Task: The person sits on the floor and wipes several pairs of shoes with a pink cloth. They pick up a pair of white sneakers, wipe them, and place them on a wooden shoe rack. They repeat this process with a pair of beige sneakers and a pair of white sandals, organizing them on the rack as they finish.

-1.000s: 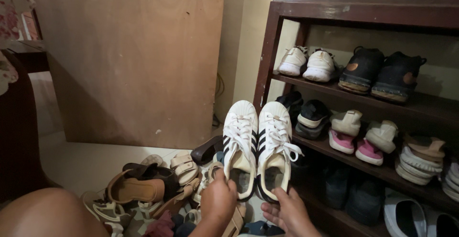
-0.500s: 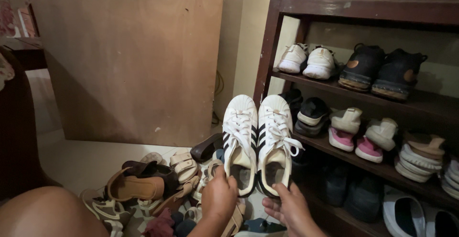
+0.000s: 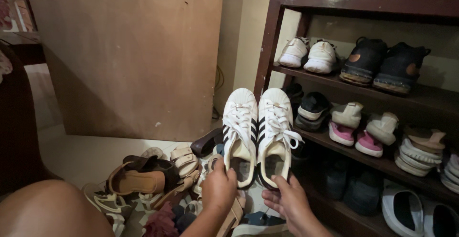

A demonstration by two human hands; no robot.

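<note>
Your left hand [image 3: 218,189] grips the heel of the left white sneaker [image 3: 240,132], fingers curled and pinching its rim; your right hand [image 3: 287,203] cups the heel of the right white sneaker [image 3: 274,134], thumb pressed on the back edge. You hold two sneakers, side by side and touching, toes pointing up, each with black stripes, at the lower centre of the frame, just in front of the dark wooden shoe rack [image 3: 267,41].

On the rack's top shelf, upper right, stand two pairs: one white pair [image 3: 308,55] and one black pair [image 3: 382,65]. The middle shelf carries a dark pair [image 3: 308,110], a cream-and-pink pair [image 3: 363,129] and a stack of pale sandals [image 3: 420,153]. The bottom shelf, lower right, holds dim dark shoes and two pale ones [image 3: 416,213].

At the lower left, a pile of sandals [image 3: 153,184] lies on the floor, too tangled to count. A plywood board [image 3: 129,55] leans on the wall at the upper left.
</note>
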